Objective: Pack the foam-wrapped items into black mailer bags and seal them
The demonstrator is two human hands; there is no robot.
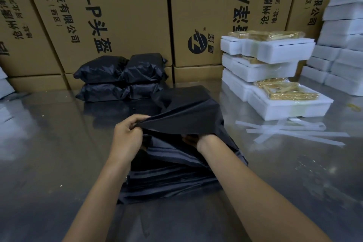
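The cardboard boxes (125, 15) carry printed Chinese text, including "头盔" and "有限公司", sideways.

Glossy grey metal table (49, 153), backed by tall brown cardboard cartons (117, 15). At mid-surface, flat pile of black plastic mailer bags (167, 180); toward far edge, four stuffed black parcels (119, 78); right, stacked white foam blocks (275, 76), loose clear peel strips (290, 131).

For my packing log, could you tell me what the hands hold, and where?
The left hand pinches the top mailer bag at its open edge; the right hand reaches inside the opening, its fingers hidden.
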